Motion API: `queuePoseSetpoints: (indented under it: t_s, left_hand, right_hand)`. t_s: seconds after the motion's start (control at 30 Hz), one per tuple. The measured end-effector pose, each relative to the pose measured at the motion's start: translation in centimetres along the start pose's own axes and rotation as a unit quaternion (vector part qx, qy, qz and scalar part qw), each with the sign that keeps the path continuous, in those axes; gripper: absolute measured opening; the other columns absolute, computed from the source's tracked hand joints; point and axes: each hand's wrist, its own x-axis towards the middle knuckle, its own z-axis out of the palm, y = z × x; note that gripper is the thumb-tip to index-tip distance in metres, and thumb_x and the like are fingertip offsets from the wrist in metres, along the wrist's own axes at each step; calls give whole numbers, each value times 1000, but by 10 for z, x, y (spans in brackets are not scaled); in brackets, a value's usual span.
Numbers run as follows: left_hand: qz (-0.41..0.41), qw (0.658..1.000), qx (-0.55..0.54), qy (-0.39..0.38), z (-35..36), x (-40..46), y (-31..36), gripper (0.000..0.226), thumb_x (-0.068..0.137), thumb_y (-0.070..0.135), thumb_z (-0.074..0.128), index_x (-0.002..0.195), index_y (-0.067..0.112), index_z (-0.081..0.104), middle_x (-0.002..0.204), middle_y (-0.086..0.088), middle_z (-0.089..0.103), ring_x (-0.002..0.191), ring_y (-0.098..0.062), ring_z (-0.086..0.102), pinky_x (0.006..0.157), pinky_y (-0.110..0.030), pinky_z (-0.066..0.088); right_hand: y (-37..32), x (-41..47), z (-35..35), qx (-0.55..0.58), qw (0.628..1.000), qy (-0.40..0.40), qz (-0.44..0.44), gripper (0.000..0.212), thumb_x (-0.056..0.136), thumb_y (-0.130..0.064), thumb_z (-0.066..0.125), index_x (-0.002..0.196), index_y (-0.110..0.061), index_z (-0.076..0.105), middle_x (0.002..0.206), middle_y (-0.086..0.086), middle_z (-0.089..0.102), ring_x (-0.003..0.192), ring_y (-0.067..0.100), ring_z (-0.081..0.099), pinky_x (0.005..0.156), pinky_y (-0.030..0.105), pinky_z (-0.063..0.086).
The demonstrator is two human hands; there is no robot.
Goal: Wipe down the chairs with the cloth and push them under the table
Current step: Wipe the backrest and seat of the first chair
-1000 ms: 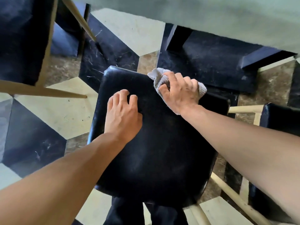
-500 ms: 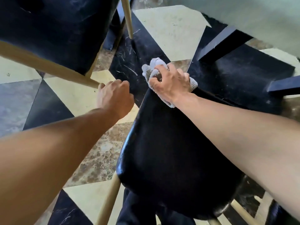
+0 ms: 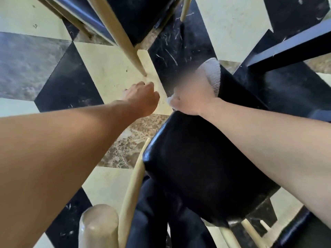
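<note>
My left hand [image 3: 141,97] hangs over the floor [image 3: 111,68], fingers loosely curled, holding nothing. Right of it, my right hand [image 3: 191,95] presses the soft, light cloth [image 3: 213,74] onto the far edge of the black chair seat [image 3: 206,167]; its fingers are blurred. The padded seat looks slick and the chair fairly light, best gripped by the frame. No containers.

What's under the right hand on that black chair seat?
The grey cloth, pressed by the right hand onto the far edge of the black chair seat. Cloth shows on both sides of the hand; the part beneath it is hidden.
</note>
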Motion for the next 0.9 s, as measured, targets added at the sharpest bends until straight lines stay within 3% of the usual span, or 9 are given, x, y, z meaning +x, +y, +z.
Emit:
queuePoseSetpoints:
  t_s: [0.13, 0.23, 0.33, 0.43, 0.57, 0.7, 0.8, 0.9]
  left_hand:
    - [-22, 997, -60, -53, 4, -12, -7, 44, 106, 38, 28, 108, 7, 58, 103, -12, 51, 92, -28, 45, 77, -35, 33]
    - [-30, 994, -80, -70, 4, -27, -15, 49, 108, 41, 24, 101, 6, 58, 107, -18, 57, 95, -31, 48, 79, -36, 35]
    - [-34, 991, -96, -83, 6, -41, -24, 47, 108, 39, 24, 95, 4, 53, 106, -23, 58, 95, -34, 52, 76, -37, 38]
    - [-50, 989, -108, -87, 10, -52, -36, 54, 107, 47, 25, 96, 4, 56, 100, -17, 55, 88, -31, 50, 75, -34, 36]
    - [-47, 989, -94, -107, 20, -64, -43, 56, 105, 54, 23, 90, 11, 55, 100, -14, 56, 75, -22, 51, 78, -34, 36]
    - [-48, 988, -87, -114, 22, -69, -40, 63, 104, 57, 22, 112, 8, 61, 126, -23, 59, 101, -32, 55, 89, -39, 41]
    - [-48, 989, -72, -121, 13, -63, -29, 69, 105, 56, 24, 133, 4, 58, 139, -22, 56, 124, -37, 53, 105, -43, 40]
    - [-15, 993, -18, -119, -5, -44, -10, 68, 104, 56, 25, 130, 6, 62, 134, -20, 60, 122, -36, 54, 104, -43, 40]
  right_hand:
    - [-63, -26, 11, 26, 995, -14, -90, 50, 90, -48, 32, 100, -23, 74, 100, 6, 68, 101, 33, 56, 110, 51, 27]
    - [-103, -50, 29, 87, 988, 14, -125, 40, 88, -43, 42, 95, -20, 74, 101, 9, 69, 104, 34, 56, 114, 51, 25]
    - [-123, -72, 57, 117, 977, 75, -160, 44, 80, -39, 40, 93, -18, 76, 98, 11, 70, 107, 38, 57, 117, 56, 26]
    - [-125, -96, 84, 147, 957, 159, -190, 39, 82, -33, 49, 108, -22, 76, 121, 10, 69, 126, 38, 53, 121, 55, 22]
    - [-119, -139, 110, 158, 946, 201, -201, 43, 91, -30, 53, 132, -24, 65, 154, 7, 47, 150, 35, 28, 121, 59, 19]
    - [-112, -165, 133, 97, 961, 185, -182, 46, 102, -43, 45, 146, -31, 49, 166, 4, 26, 155, 33, 13, 122, 60, 17]
    - [-102, -161, 134, 86, 962, 177, -189, 56, 98, -49, 49, 152, -37, 37, 169, 2, 14, 156, 32, 6, 122, 61, 13]
    - [-81, -145, 127, 92, 963, 184, -172, 67, 92, -54, 51, 155, -43, 30, 170, 1, 9, 156, 31, 1, 123, 60, 7]
